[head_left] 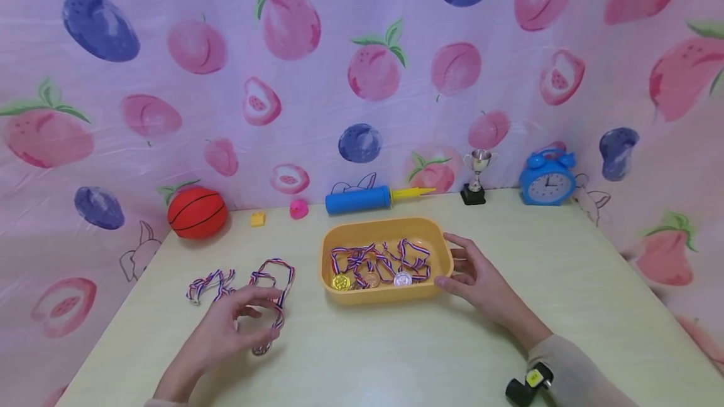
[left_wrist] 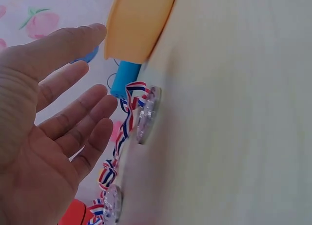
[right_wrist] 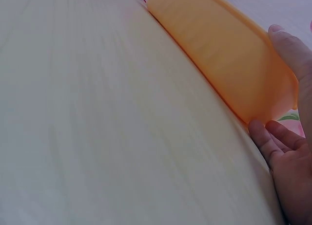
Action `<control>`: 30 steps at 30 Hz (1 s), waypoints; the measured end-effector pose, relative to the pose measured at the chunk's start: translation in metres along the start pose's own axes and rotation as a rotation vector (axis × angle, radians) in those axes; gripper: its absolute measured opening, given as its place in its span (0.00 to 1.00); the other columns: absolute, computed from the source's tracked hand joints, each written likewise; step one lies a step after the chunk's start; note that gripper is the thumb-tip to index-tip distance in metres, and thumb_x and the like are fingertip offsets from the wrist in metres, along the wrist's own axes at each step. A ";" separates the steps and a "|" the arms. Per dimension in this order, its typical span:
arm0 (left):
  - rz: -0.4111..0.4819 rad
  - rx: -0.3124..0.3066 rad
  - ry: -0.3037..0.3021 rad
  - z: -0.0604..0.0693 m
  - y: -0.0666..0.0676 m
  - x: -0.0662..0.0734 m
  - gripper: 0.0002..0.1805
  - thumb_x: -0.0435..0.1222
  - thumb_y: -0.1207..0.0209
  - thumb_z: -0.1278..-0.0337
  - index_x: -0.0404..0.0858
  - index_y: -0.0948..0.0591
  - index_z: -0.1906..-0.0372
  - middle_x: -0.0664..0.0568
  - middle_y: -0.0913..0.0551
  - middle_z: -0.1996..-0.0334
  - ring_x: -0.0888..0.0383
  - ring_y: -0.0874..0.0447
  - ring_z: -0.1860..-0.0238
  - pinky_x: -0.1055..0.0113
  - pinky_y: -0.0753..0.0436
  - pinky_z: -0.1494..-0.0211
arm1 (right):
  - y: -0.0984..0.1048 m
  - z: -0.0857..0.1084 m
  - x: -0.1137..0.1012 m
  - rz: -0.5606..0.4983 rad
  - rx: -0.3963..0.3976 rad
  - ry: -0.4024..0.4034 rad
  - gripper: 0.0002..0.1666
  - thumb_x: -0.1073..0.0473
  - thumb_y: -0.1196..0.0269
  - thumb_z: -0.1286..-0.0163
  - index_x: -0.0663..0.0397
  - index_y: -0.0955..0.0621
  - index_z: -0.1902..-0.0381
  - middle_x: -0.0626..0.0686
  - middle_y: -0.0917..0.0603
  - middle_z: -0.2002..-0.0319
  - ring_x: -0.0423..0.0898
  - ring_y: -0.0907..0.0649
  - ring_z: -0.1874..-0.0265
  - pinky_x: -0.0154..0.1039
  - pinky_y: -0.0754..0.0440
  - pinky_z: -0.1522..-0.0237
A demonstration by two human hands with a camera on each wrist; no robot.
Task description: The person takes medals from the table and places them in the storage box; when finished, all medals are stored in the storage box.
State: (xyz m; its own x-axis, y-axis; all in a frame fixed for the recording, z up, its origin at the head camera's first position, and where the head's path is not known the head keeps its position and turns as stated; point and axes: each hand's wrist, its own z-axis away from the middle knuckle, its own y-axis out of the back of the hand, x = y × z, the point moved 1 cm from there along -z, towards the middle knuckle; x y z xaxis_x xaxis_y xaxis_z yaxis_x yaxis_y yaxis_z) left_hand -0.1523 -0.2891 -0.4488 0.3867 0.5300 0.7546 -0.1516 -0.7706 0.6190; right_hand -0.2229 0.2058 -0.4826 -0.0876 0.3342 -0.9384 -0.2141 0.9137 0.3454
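My left hand (head_left: 223, 331) hovers over a silver-coloured medal (head_left: 262, 349), its fingers apart and loosely bent. In the left wrist view a gap shows between the fingers and that medal (left_wrist: 148, 115). Its red, white and blue ribbon (head_left: 291, 278) loops out on the table. Another striped ribbon (head_left: 208, 284) lies farther left, and a second medal (left_wrist: 113, 205) shows in the left wrist view. At the right end of a yellow plastic box (head_left: 384, 297), my right hand (head_left: 483, 281) holds the rim between thumb and fingers. Gold (head_left: 341, 282), bronze (head_left: 371, 279) and silver (head_left: 403, 279) medals lie inside among tangled ribbons.
Along the table's back edge stand a red basketball (head_left: 198, 213), a yellow block (head_left: 257, 219), a pink toy (head_left: 298, 209), a blue hand pump (head_left: 359, 200), a small trophy (head_left: 476, 178) and a blue alarm clock (head_left: 547, 178). A fruit-patterned curtain (head_left: 317, 124) hangs behind.
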 end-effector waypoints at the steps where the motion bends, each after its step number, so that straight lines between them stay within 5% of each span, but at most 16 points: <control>1: -0.002 -0.005 0.004 0.001 -0.001 -0.001 0.33 0.37 0.15 0.45 0.40 0.14 0.34 0.52 0.07 0.46 0.49 0.09 0.44 0.61 0.09 0.39 | 0.000 0.000 0.000 -0.001 -0.001 0.001 0.55 0.45 0.22 0.26 0.27 0.41 0.11 0.60 0.27 0.22 0.62 0.20 0.26 0.43 0.11 0.34; 12: -0.055 -0.030 0.125 0.011 -0.001 -0.003 0.31 0.41 0.13 0.48 0.50 0.12 0.38 0.60 0.11 0.45 0.54 0.12 0.46 0.63 0.11 0.39 | -0.001 0.001 0.000 0.001 -0.003 0.007 0.56 0.43 0.22 0.26 0.25 0.41 0.11 0.60 0.27 0.22 0.62 0.20 0.27 0.42 0.11 0.35; 21: -0.137 -0.079 0.113 0.013 0.001 -0.006 0.31 0.42 0.12 0.51 0.56 0.10 0.40 0.60 0.15 0.53 0.57 0.18 0.51 0.67 0.14 0.45 | 0.000 0.001 0.000 -0.003 0.003 0.006 0.56 0.42 0.22 0.27 0.28 0.41 0.11 0.60 0.27 0.22 0.62 0.20 0.27 0.41 0.11 0.35; 30: -0.138 -0.163 0.093 0.015 0.004 -0.005 0.31 0.44 0.12 0.52 0.54 0.10 0.39 0.59 0.15 0.48 0.58 0.16 0.51 0.67 0.12 0.44 | -0.001 0.001 0.001 -0.007 0.004 0.017 0.54 0.47 0.22 0.26 0.28 0.40 0.12 0.60 0.26 0.23 0.62 0.19 0.27 0.38 0.11 0.36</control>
State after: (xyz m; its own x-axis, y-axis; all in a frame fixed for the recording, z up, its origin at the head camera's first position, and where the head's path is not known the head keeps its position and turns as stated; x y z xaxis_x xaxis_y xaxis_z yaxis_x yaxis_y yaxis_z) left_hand -0.1407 -0.3000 -0.4533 0.3292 0.6626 0.6727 -0.2510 -0.6254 0.7388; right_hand -0.2216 0.2055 -0.4840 -0.1030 0.3237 -0.9405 -0.2104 0.9171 0.3387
